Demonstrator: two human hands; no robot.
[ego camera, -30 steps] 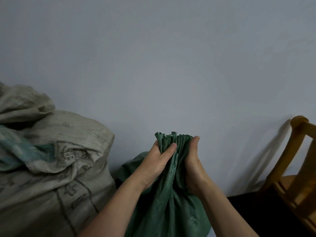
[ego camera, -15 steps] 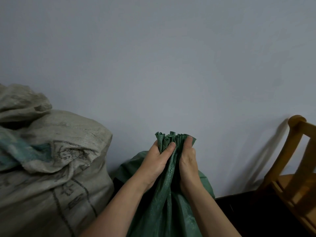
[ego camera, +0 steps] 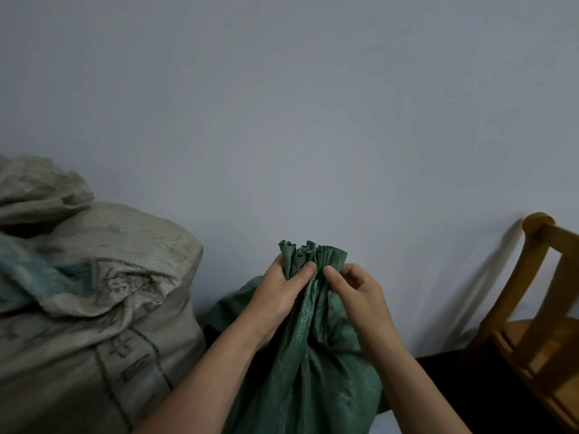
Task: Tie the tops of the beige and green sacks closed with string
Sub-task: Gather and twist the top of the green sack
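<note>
Because string needs a tight neck to bite on, I held the green sack (ego camera: 313,371) by its bunched top (ego camera: 313,255). The bunch stood upright between my hands, with the pleated rim sticking out above them. My left hand (ego camera: 279,296) was wrapped around the left of that bunch, thumb laid across the front to stop the folds springing apart. My right hand (ego camera: 357,292) had its fingers curled and its thumb pressed into the folds on the right, pinching them in. I saw no string anywhere, so I judged the tying not yet begun. Left of the green sack sat the beige sack (ego camera: 109,292), its top slumped and untied. Right of the green sack stood a wooden chair (ego camera: 539,308), well apart, and a plain wall (ego camera: 282,120) rose behind.
</note>
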